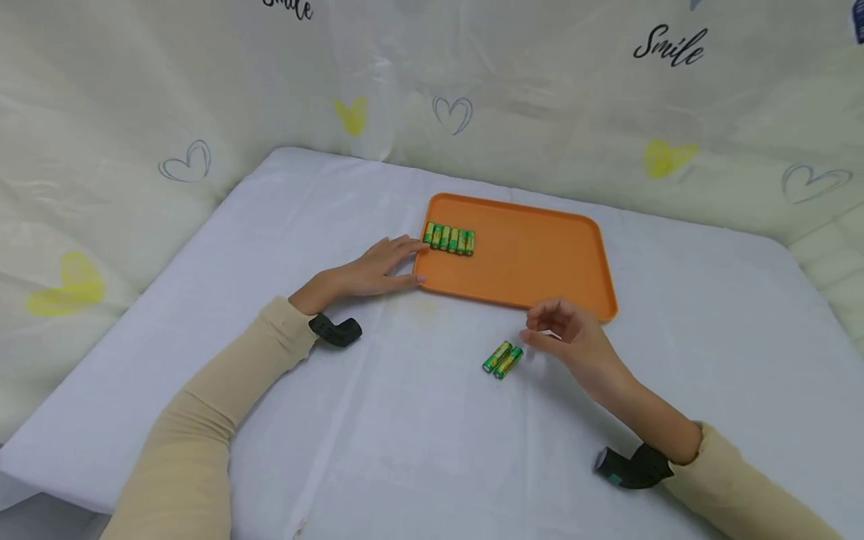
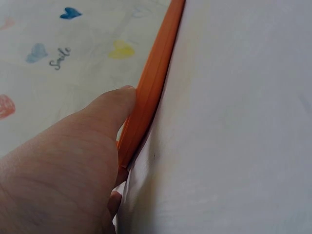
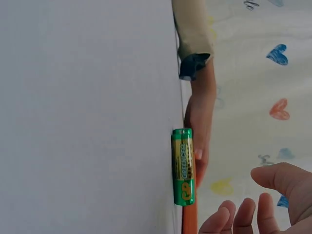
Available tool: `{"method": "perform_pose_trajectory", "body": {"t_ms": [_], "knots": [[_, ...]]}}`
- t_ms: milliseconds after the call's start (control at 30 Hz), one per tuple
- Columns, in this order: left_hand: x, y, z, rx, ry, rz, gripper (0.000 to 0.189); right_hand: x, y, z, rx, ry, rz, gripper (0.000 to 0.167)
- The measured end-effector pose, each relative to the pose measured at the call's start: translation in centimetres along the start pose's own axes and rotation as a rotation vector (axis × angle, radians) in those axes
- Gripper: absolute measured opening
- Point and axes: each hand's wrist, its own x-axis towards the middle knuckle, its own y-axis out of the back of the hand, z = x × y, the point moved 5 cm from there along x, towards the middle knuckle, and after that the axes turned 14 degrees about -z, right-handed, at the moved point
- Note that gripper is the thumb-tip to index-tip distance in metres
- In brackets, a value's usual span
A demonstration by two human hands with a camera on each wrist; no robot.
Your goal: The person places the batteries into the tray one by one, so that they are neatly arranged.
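Note:
Two green and gold batteries [image 1: 502, 360] lie side by side on the white cloth in front of the orange tray [image 1: 526, 251]. My right hand [image 1: 574, 341] hovers just right of them, fingers loosely bent and holding nothing. In the right wrist view a nearer battery [image 3: 183, 165] shows its label, with thumb and fingers [image 3: 278, 180] apart from it. My left hand [image 1: 374, 268] rests at the tray's left edge, fingers stretched out. Its thumb [image 2: 114, 105] touches the tray's side [image 2: 148, 92] in the left wrist view. Several batteries [image 1: 448, 238] stand in a row inside the tray's left end.
A white cloth [image 1: 405, 420] covers the table under everything. Behind the table hangs a pale sheet [image 1: 540, 97] printed with hearts and lettering. Black cameras sit on the left wrist [image 1: 335, 331] and the right wrist [image 1: 634, 466].

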Motion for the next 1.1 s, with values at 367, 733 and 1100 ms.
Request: {"method": "perform_pose_trajectory", "body": {"t_ms": [367,733,1100], "knots": [[0.4,0.2,0.0,-0.001,0.000,-0.001,0.067,-1.9,-0.9,1.3,-0.040,-0.110,-0.004,0.042],[0.2,0.1,0.0,-0.015,0.014,-0.001,0.068,-1.6,-1.6,1.2,-0.383,0.010,0.006,0.046],[0.2,0.1,0.0,-0.023,-0.011,-0.001,0.068,-1.3,-2.1,1.0,-0.520,-0.020,0.029,0.049]]}}
